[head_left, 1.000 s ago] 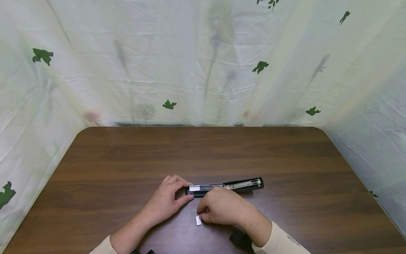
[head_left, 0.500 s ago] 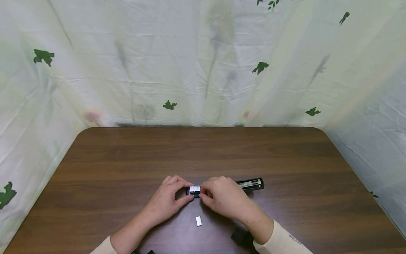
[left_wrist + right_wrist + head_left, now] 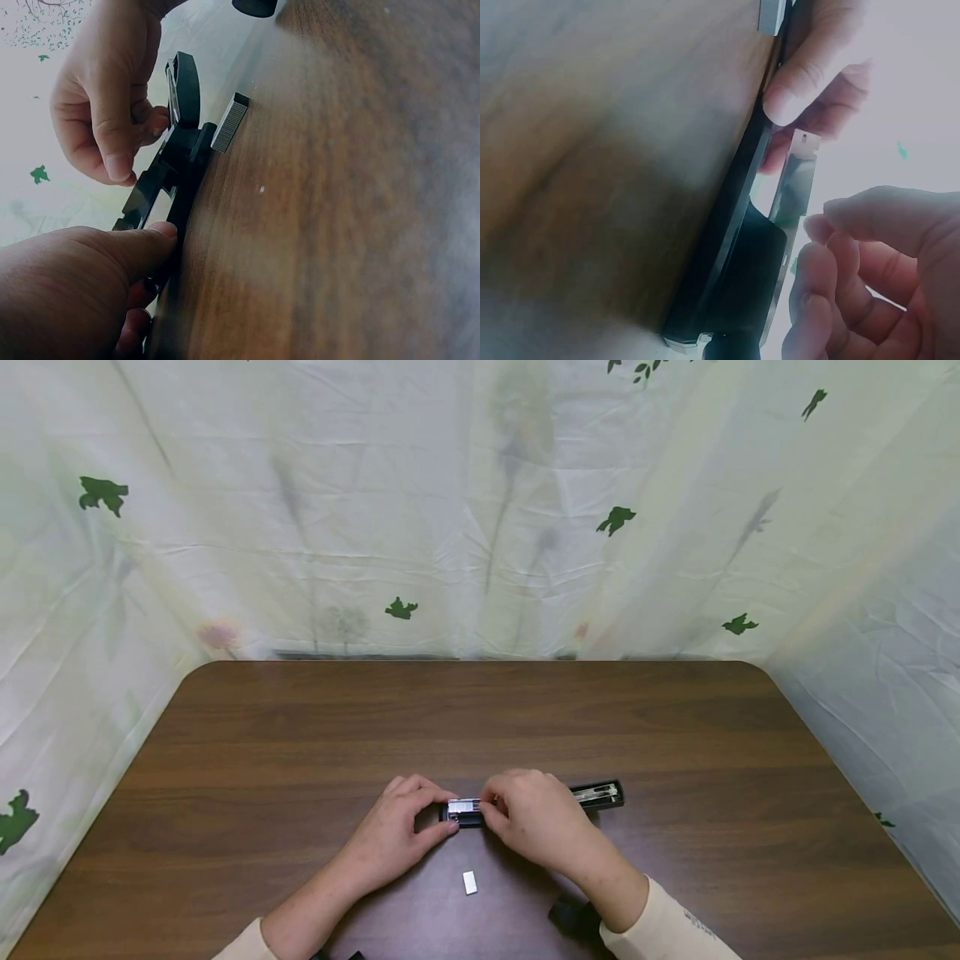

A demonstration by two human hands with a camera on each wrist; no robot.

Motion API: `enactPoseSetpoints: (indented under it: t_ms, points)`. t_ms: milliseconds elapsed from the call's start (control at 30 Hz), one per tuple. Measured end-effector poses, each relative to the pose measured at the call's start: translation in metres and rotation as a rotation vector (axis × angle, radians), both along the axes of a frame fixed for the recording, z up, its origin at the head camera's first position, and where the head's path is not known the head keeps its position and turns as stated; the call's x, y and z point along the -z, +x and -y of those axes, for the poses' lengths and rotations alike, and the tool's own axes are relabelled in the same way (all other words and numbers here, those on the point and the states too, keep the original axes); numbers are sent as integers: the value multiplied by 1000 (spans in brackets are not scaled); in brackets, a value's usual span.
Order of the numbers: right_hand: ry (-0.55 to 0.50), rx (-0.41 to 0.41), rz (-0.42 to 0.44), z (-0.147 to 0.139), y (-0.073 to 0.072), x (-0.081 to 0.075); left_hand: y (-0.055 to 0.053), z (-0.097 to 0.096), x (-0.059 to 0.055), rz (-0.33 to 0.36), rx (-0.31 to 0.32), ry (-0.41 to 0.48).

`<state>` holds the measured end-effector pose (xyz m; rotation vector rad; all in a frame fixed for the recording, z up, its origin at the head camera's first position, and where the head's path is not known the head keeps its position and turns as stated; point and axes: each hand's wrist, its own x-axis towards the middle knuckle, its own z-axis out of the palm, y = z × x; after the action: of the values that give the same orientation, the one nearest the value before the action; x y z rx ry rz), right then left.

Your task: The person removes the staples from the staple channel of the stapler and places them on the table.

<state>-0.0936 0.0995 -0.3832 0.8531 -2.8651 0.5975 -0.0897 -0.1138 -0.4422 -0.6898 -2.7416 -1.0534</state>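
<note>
On the bench [image 3: 480, 718], my left hand [image 3: 393, 825] is gripping one end of the opened stapler [image 3: 467, 812]; my right hand [image 3: 536, 818], fingers curled, hold unclear, is shifting rightward, apparently exposing more rail [image 3: 793, 186].

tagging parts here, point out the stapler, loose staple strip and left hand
Stapler [image 3: 178, 154], left wrist view, on its black body around mid-length
Loose staple strip [image 3: 470, 882], head view, on its pale upper face
Left hand [image 3: 390, 831], head view, on its back
</note>
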Motion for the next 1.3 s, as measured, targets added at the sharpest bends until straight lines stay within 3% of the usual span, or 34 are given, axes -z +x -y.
enactPoseSetpoints:
  t_ms: [633, 1300]
  points:
    - [57, 46, 56, 2, -1, 3, 0, 0, 0, -8, 9, 14]
    - [36, 34, 86, 5, 0, 7, 0, 0, -1, 1, 4, 4]
